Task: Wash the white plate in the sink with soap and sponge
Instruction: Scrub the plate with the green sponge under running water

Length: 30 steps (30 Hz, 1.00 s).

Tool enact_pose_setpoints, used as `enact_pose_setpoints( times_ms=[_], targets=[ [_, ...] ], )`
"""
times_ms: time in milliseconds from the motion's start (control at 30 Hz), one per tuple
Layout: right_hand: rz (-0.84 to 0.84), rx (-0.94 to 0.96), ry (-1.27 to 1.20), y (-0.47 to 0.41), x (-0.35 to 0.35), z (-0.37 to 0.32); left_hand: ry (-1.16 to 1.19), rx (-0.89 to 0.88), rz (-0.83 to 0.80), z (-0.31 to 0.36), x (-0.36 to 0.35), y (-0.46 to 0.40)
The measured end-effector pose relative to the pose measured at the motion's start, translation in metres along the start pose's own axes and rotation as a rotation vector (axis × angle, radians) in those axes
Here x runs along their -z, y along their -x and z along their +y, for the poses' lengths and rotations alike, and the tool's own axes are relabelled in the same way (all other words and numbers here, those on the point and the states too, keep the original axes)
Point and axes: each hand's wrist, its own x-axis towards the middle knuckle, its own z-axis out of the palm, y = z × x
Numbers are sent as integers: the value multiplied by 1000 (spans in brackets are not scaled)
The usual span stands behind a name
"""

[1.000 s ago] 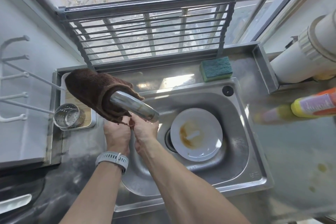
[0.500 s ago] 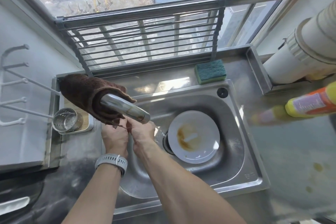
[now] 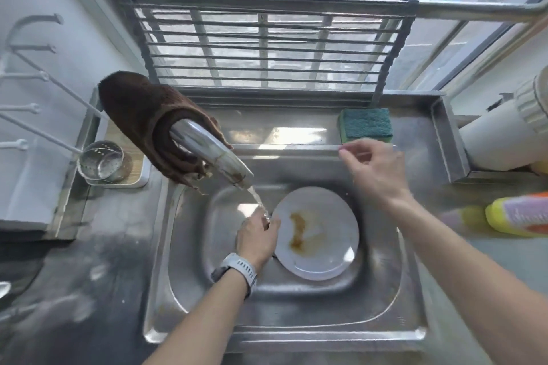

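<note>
A white plate [image 3: 321, 234] smeared with brown sauce lies in the steel sink [image 3: 382, 281]. Water runs from the chrome tap [image 3: 212, 151] onto my left hand [image 3: 256, 238], which rests at the plate's left rim; whether it grips the rim is unclear. My right hand [image 3: 375, 169] hovers over the sink's back edge, fingers loosely spread, just below the green-and-yellow sponge [image 3: 366, 125] on the ledge. It holds nothing. A yellow and orange soap bottle [image 3: 522, 213] lies on the counter at the right.
A brown cloth [image 3: 148, 115] hangs over the tap. A perforated metal cup [image 3: 100, 160] stands on a small tray at the left, beside a white wire rack [image 3: 26, 98]. A metal roll-up rack [image 3: 267, 47] leans against the window. A white pipe [image 3: 504, 133] crosses the right.
Both hands left the tap base. Water now runs. My left hand dropped to the plate's rim and my right hand swung right toward the sponge. The view shifted left.
</note>
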Motion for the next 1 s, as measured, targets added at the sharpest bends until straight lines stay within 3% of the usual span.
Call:
enact_pose_setpoints(
  times_ms=[100, 167, 300, 467, 533, 667, 733, 800, 933, 1000],
  targets=[
    [161, 281, 234, -49, 35, 3, -107, 11, -18, -11, -19, -7],
    [59, 366, 419, -78, 45, 13, -114, 29, -3, -16, -28, -10],
    [-302, 460, 756, -107, 58, 26, -117, 58, 7, -25, -36, -14],
    [-416, 350, 825, -127, 61, 9, -59, 134, -49, -35, -41, -20],
    [-350, 330, 798, -124, 61, 4, -48, 142, -63, -36, -41, -22],
    [5, 480, 672, -53, 58, 17, -9, 158, -89, -38, -42, -26],
    [33, 502, 597, -8, 39, 37, 2, 160, -94, -41, -41, -28],
    [-61, 487, 637, 26, 4, 61, -11, 149, -102, -46, -41, -32],
    [-443, 363, 875, 54, -75, 101, -35, 135, -156, -53, -38, -35],
    [-551, 319, 905, 54, -106, 116, -45, 149, -162, -58, -38, -38]
  ],
)
